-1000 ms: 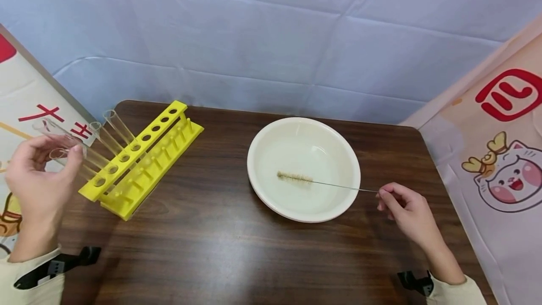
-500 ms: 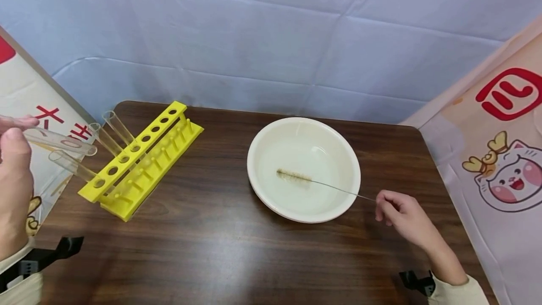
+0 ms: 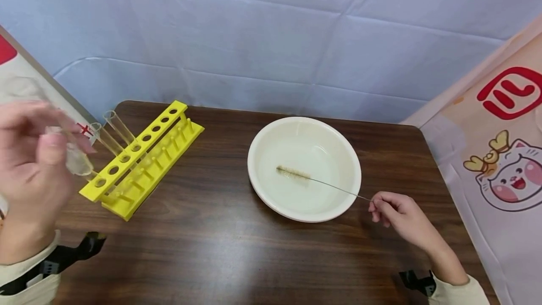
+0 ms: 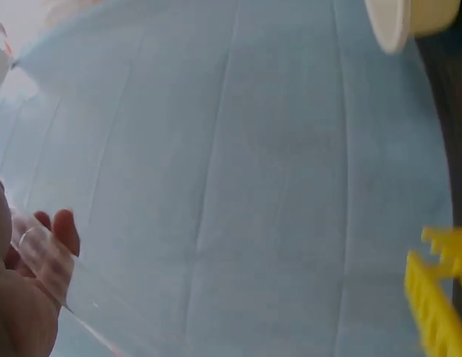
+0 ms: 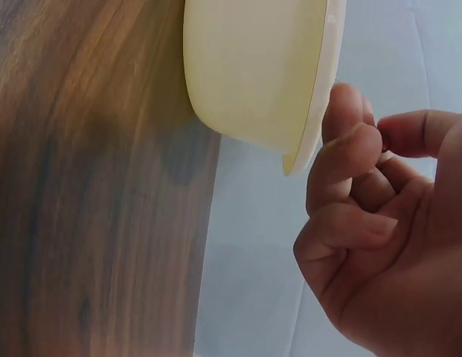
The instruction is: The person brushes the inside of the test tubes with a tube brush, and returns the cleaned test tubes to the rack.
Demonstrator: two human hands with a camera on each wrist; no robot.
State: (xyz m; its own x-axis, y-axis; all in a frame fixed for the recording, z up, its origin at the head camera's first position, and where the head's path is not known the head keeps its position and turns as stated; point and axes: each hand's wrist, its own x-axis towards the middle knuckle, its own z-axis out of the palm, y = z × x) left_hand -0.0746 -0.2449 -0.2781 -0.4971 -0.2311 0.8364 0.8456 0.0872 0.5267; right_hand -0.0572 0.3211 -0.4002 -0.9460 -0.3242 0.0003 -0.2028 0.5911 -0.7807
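Observation:
My left hand (image 3: pixel 35 159), motion-blurred in the head view, holds a clear test tube (image 3: pixel 79 160) tilted at the left, just beside the yellow test tube rack (image 3: pixel 139 154). In the left wrist view the fingers (image 4: pixel 65 232) curl round this test tube (image 4: pixel 48 256). My right hand (image 3: pixel 400 213) pinches the wire handle of a test tube brush (image 3: pixel 293 172) between thumb and forefinger. The brush's bristled end lies in the white basin (image 3: pixel 264 199), and its wire crosses the basin's right rim. In the right wrist view the pinching fingertips stand close to the rim.
Two test tubes (image 3: pixel 120 128) lean in the rack's middle holes; another, at its near end, is mostly hidden behind my left hand. The dark wooden table (image 3: pixel 203 253) extends in front of the rack and basin. A pale cloth wall (image 3: pixel 271 36) stands behind.
My left hand lifted the test tube out of the rack and went left, then came back rightward while the tube's tilt changed. My right hand shifted slightly down and left, turning the brush a little.

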